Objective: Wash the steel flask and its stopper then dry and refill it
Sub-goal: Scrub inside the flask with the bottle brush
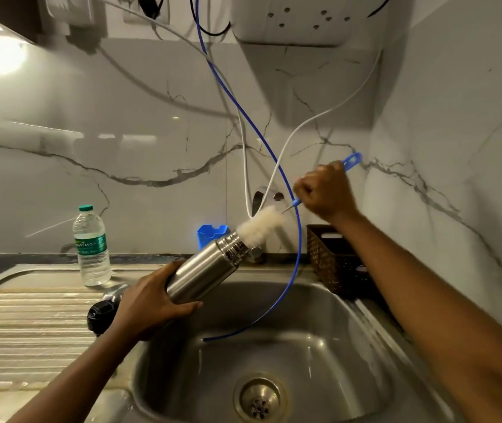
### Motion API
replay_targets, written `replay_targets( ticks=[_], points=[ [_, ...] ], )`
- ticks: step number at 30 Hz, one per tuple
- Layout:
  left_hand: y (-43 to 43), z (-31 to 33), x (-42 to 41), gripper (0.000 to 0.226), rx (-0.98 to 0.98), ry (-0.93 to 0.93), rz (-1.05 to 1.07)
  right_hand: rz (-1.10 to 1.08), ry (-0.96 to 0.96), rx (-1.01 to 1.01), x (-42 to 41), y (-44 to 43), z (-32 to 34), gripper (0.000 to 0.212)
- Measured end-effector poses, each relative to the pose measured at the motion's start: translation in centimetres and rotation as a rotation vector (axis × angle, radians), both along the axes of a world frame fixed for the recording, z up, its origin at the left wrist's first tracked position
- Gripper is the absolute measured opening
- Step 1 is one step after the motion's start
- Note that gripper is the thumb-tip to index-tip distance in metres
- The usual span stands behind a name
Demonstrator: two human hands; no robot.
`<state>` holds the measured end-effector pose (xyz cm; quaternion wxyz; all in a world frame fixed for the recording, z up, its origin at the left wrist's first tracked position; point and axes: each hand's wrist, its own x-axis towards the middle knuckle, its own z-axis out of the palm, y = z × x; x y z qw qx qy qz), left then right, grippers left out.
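Observation:
My left hand [149, 303] grips the lower body of the steel flask [204, 270], holding it tilted over the sink with its open threaded mouth pointing up and right. My right hand [326, 192] is closed around the blue handle of a bottle brush; the white bristle head [260, 224] sits at the flask's mouth, mostly outside it. The black stopper [100, 314] lies on the ribbed drainboard, just left of my left wrist and partly hidden by it.
The steel sink [320, 346] with its drain [260, 403] lies below. A thin blue hose [297, 245] loops down into the basin. A plastic water bottle [91, 247] stands at the back left. A blue holder [211, 233] and a dark woven basket [335, 261] stand behind the sink.

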<state>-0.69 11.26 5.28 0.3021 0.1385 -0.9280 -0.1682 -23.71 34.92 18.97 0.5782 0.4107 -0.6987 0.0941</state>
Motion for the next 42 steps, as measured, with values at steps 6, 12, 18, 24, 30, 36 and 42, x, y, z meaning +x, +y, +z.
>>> replay_targets(
  ticks=[6,12,18,24,30,36,42],
  points=[
    [-0.4,-0.3,-0.1,0.092,-0.048,0.037,0.011,-0.004,-0.050,-0.258,0.4,-0.7,-2.0,0.049],
    [0.0,-0.2,0.0,0.094,-0.067,0.081,-0.004,0.047,0.002,-0.220,1.7,-0.1,-2.5,0.048],
    [1.4,-0.3,-0.3,0.096,-0.077,0.078,-0.047,0.046,0.077,0.097,4.0,-3.6,-5.5,0.047],
    [0.5,-0.2,-0.3,0.097,-0.083,0.065,-0.007,0.003,-0.076,-0.186,-0.2,2.3,-0.7,0.050],
    [1.1,-0.2,-0.3,0.098,-0.166,0.080,-0.009,0.069,0.077,-0.158,3.1,-1.4,-5.3,0.046],
    [1.2,-0.4,-0.2,0.102,-0.174,0.062,0.010,0.018,0.239,0.009,2.1,-0.3,-5.1,0.043],
    [0.9,-0.1,0.2,0.103,-0.164,0.062,0.011,0.035,0.074,-0.313,-0.1,2.5,-3.9,0.042]
  ],
)
